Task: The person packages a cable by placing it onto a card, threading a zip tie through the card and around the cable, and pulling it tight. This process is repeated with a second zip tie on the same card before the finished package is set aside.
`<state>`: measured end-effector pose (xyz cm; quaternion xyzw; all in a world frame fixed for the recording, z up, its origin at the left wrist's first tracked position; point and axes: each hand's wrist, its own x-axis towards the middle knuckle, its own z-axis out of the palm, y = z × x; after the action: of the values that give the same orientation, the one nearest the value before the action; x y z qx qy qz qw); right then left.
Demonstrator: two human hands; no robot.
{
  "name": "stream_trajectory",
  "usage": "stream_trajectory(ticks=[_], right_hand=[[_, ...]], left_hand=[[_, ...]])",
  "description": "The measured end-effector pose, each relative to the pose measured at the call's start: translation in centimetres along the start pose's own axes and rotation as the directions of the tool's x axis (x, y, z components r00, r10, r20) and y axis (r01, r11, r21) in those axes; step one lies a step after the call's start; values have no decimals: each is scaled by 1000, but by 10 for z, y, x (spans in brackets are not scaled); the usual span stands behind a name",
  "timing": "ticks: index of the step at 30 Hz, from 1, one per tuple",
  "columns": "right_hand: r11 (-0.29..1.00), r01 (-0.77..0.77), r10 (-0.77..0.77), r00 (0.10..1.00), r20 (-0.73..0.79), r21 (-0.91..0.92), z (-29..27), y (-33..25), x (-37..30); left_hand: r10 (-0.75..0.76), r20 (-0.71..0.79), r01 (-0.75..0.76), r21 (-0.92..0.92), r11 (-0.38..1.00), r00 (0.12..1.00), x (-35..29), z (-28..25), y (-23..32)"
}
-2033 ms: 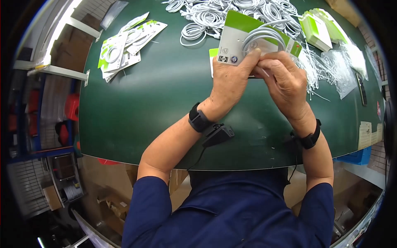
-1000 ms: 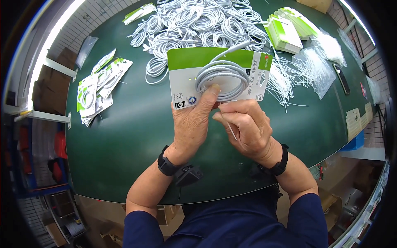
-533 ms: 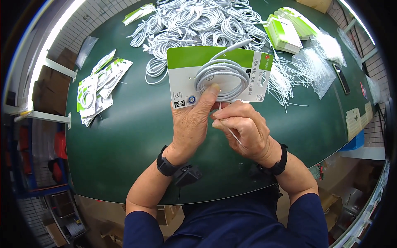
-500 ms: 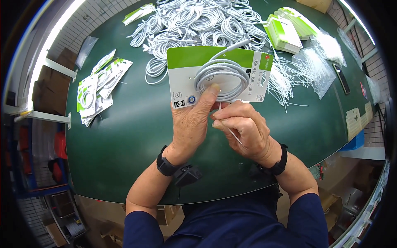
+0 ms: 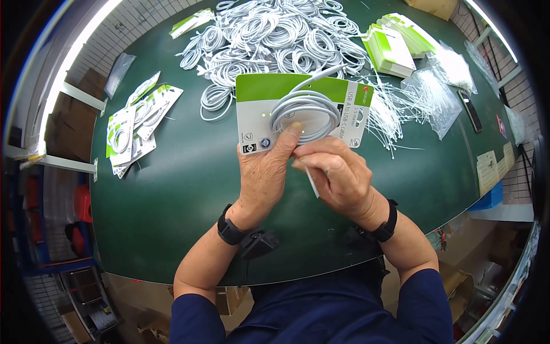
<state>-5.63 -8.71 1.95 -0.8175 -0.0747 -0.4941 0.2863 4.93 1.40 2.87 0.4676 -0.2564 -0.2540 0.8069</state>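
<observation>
A green and white backing card [image 5: 250,113] stands tilted over the middle of the table, gripped along its lower edge by my left hand [image 5: 264,169]. My left thumb presses a coiled pale grey cable [image 5: 321,106] against the card's face; one plug end sticks out above the coil. Close against the card's lower edge, my right hand [image 5: 344,175] pinches a thin white cable tie [image 5: 312,182], whose tail hangs down below the fingers. Where the tie meets the card and coil is hidden by the fingers.
Many coiled cables [image 5: 275,40] are heaped at the back. Carded cables [image 5: 134,126] lie at the left. Stacked blank cards [image 5: 392,51], loose white cable ties [image 5: 387,117], a plastic bag [image 5: 438,103] and a phone [image 5: 471,110] lie at the right.
The card's top edge has dropped a little, tipping the card. My right hand has shifted slightly left, and the tie's tail now hangs more steeply and further left.
</observation>
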Motion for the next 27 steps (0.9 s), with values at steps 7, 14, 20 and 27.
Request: stream_trajectory(ticks=[7, 14, 20, 27], right_hand=[[810, -506, 540, 841, -39, 297, -2, -7, 1], [975, -216, 212, 975, -68, -55, -11, 11, 9], [942, 108, -111, 994, 9, -318, -15, 18, 15], [955, 142, -125, 989, 83, -260, -23, 16, 13]], left_hand=[[-36, 31, 36, 6, 999, 999, -4, 4, -5], [-37, 63, 34, 48, 998, 997, -5, 0, -9], [-58, 21, 57, 35, 998, 998, -2, 0, -7], [-86, 49, 83, 52, 995, 995, -3, -2, -11]])
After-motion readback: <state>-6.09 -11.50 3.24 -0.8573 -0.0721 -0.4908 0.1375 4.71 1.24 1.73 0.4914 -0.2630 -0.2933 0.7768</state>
